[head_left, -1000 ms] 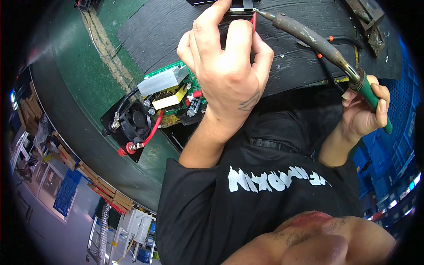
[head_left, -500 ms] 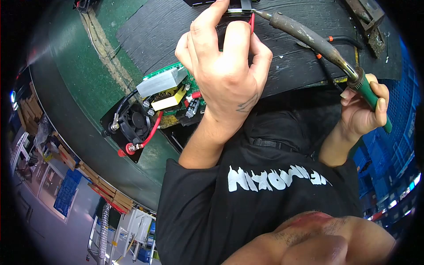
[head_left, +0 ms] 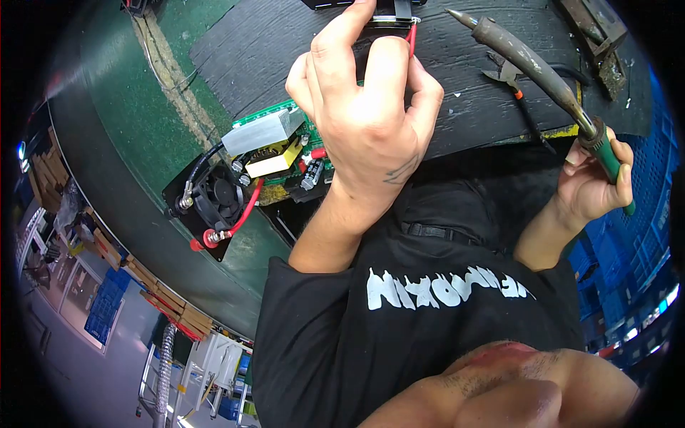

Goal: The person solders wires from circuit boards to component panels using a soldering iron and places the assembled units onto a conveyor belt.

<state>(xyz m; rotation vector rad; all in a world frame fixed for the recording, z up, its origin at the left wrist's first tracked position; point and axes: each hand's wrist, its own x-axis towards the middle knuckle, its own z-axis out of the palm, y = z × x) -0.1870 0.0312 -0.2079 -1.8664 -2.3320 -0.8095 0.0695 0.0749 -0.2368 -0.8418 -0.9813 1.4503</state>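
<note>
My right hand [head_left: 596, 175] is wrapped round the green handle of a soldering iron [head_left: 531, 68]. The iron's tip is in the air, a little right of a metal contact on a black part [head_left: 396, 21] at the top edge. My left hand [head_left: 374, 110] is closed on a red wire [head_left: 412, 39] that runs up to that contact; its fingertips are partly hidden behind the knuckles. Left of this hand lies a green circuit board [head_left: 275, 146] with a heatsink, a yellow transformer and capacitors, its right side covered by the hand.
A black end panel with a fan [head_left: 217, 196] and terminals is wired to the board. Cutting pliers [head_left: 510, 75] lie under the iron on the black mat [head_left: 464, 121]. A metal holder [head_left: 592, 32] stands top right. Blue crates [head_left: 606, 264] are at the right.
The soldering iron has moved right, its tip leaving the contact at the red wire's end. The pliers show more fully. My left hand stays almost in place.
</note>
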